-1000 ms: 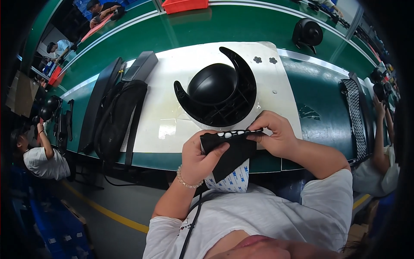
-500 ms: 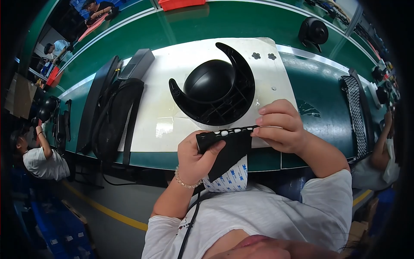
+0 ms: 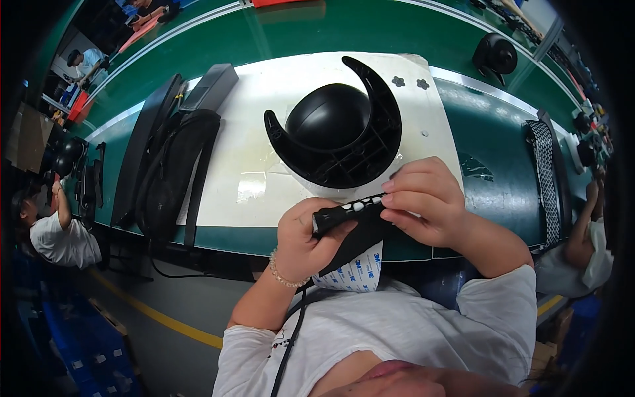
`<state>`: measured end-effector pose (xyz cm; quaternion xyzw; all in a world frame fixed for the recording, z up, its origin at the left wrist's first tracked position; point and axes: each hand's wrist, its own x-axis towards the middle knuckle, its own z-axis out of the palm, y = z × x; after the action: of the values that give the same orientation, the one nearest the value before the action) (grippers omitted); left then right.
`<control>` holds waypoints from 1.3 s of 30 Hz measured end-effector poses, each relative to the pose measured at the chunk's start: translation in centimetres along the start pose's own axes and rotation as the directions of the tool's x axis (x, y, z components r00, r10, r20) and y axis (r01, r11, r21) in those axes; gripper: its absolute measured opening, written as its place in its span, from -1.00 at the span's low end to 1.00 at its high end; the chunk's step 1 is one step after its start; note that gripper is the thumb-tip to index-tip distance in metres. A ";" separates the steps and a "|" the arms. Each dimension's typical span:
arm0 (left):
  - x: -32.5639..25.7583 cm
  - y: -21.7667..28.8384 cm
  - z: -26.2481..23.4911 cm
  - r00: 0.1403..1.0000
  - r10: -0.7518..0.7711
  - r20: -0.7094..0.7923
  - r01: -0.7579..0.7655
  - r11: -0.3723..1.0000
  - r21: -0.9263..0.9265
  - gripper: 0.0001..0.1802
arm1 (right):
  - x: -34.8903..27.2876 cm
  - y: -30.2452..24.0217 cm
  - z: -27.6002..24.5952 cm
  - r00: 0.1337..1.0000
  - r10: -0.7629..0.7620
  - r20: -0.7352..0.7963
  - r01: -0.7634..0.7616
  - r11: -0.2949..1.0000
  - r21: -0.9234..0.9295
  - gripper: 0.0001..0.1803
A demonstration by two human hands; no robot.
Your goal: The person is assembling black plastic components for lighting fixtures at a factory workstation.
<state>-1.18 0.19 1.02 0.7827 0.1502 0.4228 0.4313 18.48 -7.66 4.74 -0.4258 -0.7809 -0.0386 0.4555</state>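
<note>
My left hand (image 3: pixel 305 239) grips the left end of a narrow black strip with several white pads (image 3: pixel 347 212), held just above the near table edge. My right hand (image 3: pixel 424 202) pinches the strip's right end with its fingertips. Below the strip hangs a black flap and a white backing sheet (image 3: pixel 354 274). Right behind my hands, a black crescent-shaped plastic part with a domed middle (image 3: pixel 337 129) lies on a white mat (image 3: pixel 245 159).
A black bag with straps (image 3: pixel 173 172) and a long black bar (image 3: pixel 142 159) lie at the mat's left. A checkered strap (image 3: pixel 548 178) lies on the green table (image 3: pixel 503 145) at right, a round black part (image 3: pixel 496 54) farther back. Other people work at left and right.
Both hands have lifted the strip slightly toward the crescent part and tilted it; my right fingers have shifted along its right end. The view has moved closer.
</note>
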 end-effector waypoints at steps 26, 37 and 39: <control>0.4 -0.7 0.1 0.981 0.191 0.044 -0.194 0.976 0.097 -0.71 | 2.0 -1.5 1.7 0.992 -0.087 0.088 0.085 0.996 0.021 -0.69; 0.2 -0.9 -0.1 0.989 0.143 0.042 -0.147 0.982 0.117 -0.75 | 2.0 -1.9 3.3 0.983 -0.168 -0.078 0.179 0.967 0.183 -0.59; 0.1 -1.1 0.1 0.988 0.156 0.025 -0.157 0.981 0.117 -0.73 | 2.3 -2.0 3.2 0.951 -0.306 -0.041 0.309 0.946 0.103 -0.57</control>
<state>-0.94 0.80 0.16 0.8195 0.1097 0.4397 0.3508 14.38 -6.10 5.22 -0.2730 -0.8331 -0.0720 0.4756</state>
